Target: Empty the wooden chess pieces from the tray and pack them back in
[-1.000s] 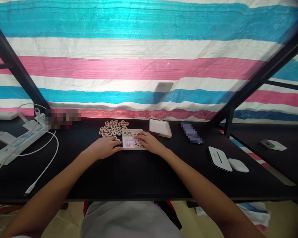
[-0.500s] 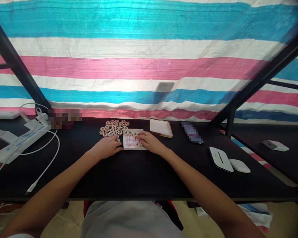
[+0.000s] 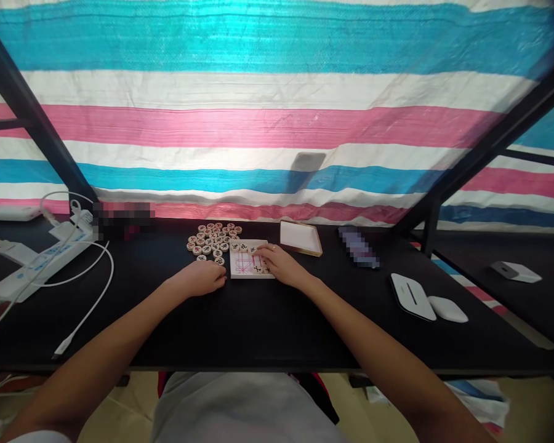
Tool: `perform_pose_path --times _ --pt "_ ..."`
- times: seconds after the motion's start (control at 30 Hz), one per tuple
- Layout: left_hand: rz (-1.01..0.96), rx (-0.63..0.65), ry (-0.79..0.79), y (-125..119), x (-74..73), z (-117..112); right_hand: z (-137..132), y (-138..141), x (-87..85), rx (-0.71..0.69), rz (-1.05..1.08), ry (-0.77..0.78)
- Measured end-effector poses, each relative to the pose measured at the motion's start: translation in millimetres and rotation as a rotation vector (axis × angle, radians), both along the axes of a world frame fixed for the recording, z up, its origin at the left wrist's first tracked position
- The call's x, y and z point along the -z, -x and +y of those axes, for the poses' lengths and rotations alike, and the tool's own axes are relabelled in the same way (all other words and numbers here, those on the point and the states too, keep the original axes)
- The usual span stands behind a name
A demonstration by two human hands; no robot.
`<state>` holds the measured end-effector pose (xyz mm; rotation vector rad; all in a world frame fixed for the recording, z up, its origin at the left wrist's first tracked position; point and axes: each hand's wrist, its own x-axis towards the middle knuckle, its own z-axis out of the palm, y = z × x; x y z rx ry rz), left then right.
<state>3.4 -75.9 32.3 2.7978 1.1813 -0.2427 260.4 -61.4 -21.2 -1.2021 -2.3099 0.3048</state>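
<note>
Black desk [image 3: 258, 332] under discs [image 3: 215, 248], striped sheeting [image 3: 258, 126]

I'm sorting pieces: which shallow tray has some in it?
The pink-marked tray at the right hand; the other tray, farther right, shows only white.

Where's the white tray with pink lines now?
In the head view, the white tray is near centre, right of the clustered pieces, partly under the right hand.

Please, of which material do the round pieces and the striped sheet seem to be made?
The round pieces look smooth, perhaps wood or plastic: cream faces and sides, no visible grain. The striped sheet seems woven plastic, slightly shiny: it shows creases and fine thread lines.
</note>
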Motion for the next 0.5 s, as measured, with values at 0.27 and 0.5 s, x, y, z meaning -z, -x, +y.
perform_pose_path --times 0.27,0.5 --pt "-0.056 0.036 -0.095 0.6 0.3 1.7 -8.0 1.3 -12.0 -0.081 -0.003 -0.071" --pt "-0.198 0.076 -0.210 -5.5 4.8 -0.5 -5.4 2.4 -5.5 -0.160 0.005 -0.070"
